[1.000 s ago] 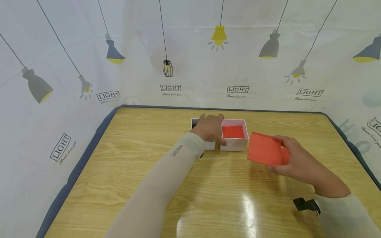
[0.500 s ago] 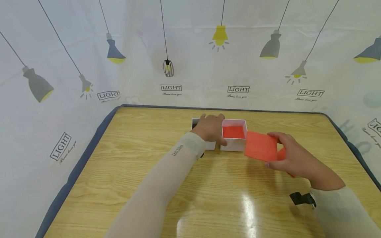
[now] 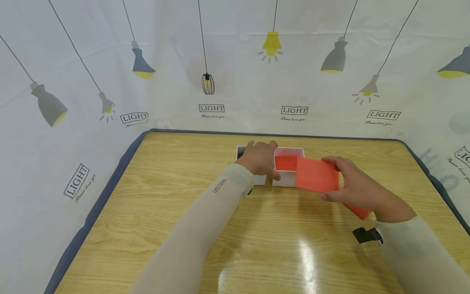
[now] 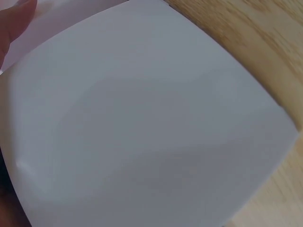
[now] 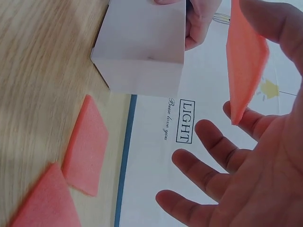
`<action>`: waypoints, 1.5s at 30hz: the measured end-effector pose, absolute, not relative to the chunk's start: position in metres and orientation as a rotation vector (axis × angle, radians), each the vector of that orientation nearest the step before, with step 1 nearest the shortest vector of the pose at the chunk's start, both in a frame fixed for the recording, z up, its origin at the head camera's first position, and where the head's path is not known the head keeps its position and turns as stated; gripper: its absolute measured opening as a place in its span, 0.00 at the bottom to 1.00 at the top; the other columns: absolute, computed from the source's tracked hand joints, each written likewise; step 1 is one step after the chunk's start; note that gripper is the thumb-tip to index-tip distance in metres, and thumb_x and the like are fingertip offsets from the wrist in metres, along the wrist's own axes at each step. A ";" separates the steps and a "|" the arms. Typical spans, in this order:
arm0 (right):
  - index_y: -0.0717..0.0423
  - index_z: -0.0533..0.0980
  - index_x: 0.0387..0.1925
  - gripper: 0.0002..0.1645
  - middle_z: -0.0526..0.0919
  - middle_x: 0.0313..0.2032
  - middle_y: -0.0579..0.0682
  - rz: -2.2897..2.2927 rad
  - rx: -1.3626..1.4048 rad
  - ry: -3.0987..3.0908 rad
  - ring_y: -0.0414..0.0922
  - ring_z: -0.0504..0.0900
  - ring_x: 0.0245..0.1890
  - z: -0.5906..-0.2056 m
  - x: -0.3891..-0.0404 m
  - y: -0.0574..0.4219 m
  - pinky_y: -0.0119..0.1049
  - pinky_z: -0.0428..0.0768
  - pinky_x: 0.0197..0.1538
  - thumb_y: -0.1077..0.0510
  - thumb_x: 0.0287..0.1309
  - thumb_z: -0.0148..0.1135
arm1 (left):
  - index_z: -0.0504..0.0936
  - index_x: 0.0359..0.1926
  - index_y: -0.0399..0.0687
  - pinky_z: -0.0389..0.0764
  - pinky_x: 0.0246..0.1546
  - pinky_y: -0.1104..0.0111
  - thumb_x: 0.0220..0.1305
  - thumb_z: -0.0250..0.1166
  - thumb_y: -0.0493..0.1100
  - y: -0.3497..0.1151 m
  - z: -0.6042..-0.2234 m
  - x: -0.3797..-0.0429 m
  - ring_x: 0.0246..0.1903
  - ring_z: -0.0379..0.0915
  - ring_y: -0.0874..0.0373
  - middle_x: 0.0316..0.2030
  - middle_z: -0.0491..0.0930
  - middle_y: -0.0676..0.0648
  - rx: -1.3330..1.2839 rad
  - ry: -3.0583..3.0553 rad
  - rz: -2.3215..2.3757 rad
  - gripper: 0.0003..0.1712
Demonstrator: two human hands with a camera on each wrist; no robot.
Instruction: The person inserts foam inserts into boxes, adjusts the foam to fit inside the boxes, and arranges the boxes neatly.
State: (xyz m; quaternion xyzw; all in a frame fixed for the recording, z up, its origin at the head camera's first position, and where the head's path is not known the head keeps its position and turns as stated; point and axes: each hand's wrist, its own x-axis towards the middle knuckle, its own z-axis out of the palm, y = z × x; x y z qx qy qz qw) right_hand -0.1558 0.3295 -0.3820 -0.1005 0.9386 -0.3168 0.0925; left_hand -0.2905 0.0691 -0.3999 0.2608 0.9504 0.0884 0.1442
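Observation:
My left hand (image 3: 258,157) grips the left side of an open white box (image 3: 284,179), its thumb at the front and its fingers toward the back. Red material (image 3: 284,162) lies inside this box. In the left wrist view a box wall (image 4: 151,118) fills most of the frame, with the thumb (image 4: 16,21) at the upper left. Between thumb and fingertips my right hand (image 3: 354,185) pinches a flat red foam square (image 3: 316,175) by its right edge. The square overlaps the box's front right corner in the head view. The right wrist view shows the square (image 5: 246,61) nearly edge-on, the other fingers spread.
Another white box (image 3: 260,180) with a dark inside stands left of the first, mostly behind the left hand. Two more red foam pieces (image 5: 86,149) lie on the wooden table (image 3: 165,212); one (image 3: 358,210) shows below the right wrist. A printed cloth (image 3: 238,73) hangs behind.
My right hand has moved left and away from me, bringing the red foam square over the box's front right corner. A piece on the table has come into view. My left hand stays put.

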 end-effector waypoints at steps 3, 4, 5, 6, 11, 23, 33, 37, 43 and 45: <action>0.61 0.54 0.80 0.61 0.65 0.71 0.64 -0.927 -0.291 2.779 0.65 0.66 0.68 -0.382 -0.161 0.327 0.69 0.75 0.61 0.48 0.56 0.80 | 0.61 0.80 0.55 0.45 0.82 0.48 0.51 0.81 0.67 0.069 -0.400 -0.290 0.73 0.65 0.52 0.68 0.78 0.52 0.743 2.737 0.257 0.62; 0.60 0.54 0.80 0.61 0.65 0.71 0.64 -0.927 -0.289 2.776 0.65 0.66 0.68 -0.381 -0.163 0.327 0.69 0.76 0.61 0.47 0.56 0.80 | 0.61 0.80 0.55 0.45 0.82 0.48 0.51 0.81 0.67 0.070 -0.399 -0.290 0.73 0.65 0.52 0.68 0.78 0.52 0.740 2.736 0.258 0.62; 0.60 0.54 0.80 0.61 0.64 0.71 0.64 -0.925 -0.281 2.771 0.65 0.65 0.68 -0.381 -0.164 0.326 0.69 0.76 0.60 0.47 0.56 0.80 | 0.61 0.80 0.55 0.45 0.82 0.48 0.51 0.81 0.67 0.070 -0.399 -0.289 0.73 0.65 0.52 0.68 0.77 0.52 0.739 2.735 0.260 0.62; 0.60 0.53 0.80 0.61 0.64 0.72 0.64 -0.925 -0.277 2.768 0.65 0.65 0.68 -0.381 -0.166 0.326 0.68 0.77 0.60 0.47 0.56 0.80 | 0.61 0.80 0.55 0.45 0.82 0.48 0.51 0.81 0.67 0.070 -0.399 -0.289 0.73 0.65 0.52 0.69 0.77 0.52 0.739 2.733 0.260 0.62; 0.57 0.52 0.81 0.62 0.61 0.74 0.63 -0.938 -0.249 2.739 0.67 0.62 0.72 -0.381 -0.172 0.324 0.67 0.77 0.61 0.46 0.57 0.80 | 0.60 0.80 0.54 0.46 0.82 0.49 0.52 0.81 0.67 0.070 -0.398 -0.288 0.73 0.65 0.52 0.69 0.77 0.51 0.747 2.736 0.249 0.61; 0.56 0.51 0.82 0.63 0.58 0.76 0.64 -0.941 -0.249 2.713 0.68 0.59 0.74 -0.381 -0.190 0.317 0.70 0.71 0.67 0.45 0.58 0.79 | 0.61 0.79 0.55 0.48 0.81 0.49 0.50 0.80 0.69 0.071 -0.402 -0.292 0.70 0.69 0.54 0.66 0.79 0.53 0.762 2.752 0.204 0.62; 0.55 0.50 0.82 0.60 0.57 0.77 0.64 -0.914 -0.214 2.670 0.69 0.60 0.74 -0.384 -0.209 0.314 0.70 0.70 0.69 0.50 0.59 0.76 | 0.61 0.79 0.55 0.47 0.82 0.49 0.51 0.80 0.69 0.070 -0.401 -0.291 0.71 0.67 0.54 0.67 0.78 0.52 0.758 2.756 0.199 0.62; 0.55 0.50 0.82 0.60 0.58 0.76 0.63 -0.923 -0.220 2.654 0.68 0.60 0.74 -0.385 -0.216 0.313 0.68 0.70 0.70 0.50 0.59 0.77 | 0.60 0.79 0.55 0.47 0.81 0.49 0.51 0.80 0.69 0.070 -0.401 -0.291 0.72 0.66 0.54 0.67 0.78 0.52 0.773 2.755 0.199 0.61; 0.55 0.51 0.81 0.60 0.59 0.75 0.63 -0.943 -0.232 2.633 0.68 0.60 0.73 -0.387 -0.226 0.311 0.68 0.70 0.69 0.49 0.58 0.77 | 0.61 0.78 0.54 0.47 0.81 0.49 0.51 0.80 0.69 0.070 -0.402 -0.292 0.70 0.68 0.54 0.65 0.79 0.53 0.778 2.748 0.214 0.61; 0.55 0.51 0.81 0.60 0.59 0.75 0.63 -0.939 -0.245 2.627 0.68 0.61 0.73 -0.389 -0.229 0.310 0.68 0.70 0.69 0.49 0.58 0.78 | 0.62 0.78 0.54 0.48 0.81 0.49 0.51 0.80 0.69 0.070 -0.402 -0.293 0.69 0.69 0.54 0.64 0.80 0.53 0.781 2.752 0.218 0.61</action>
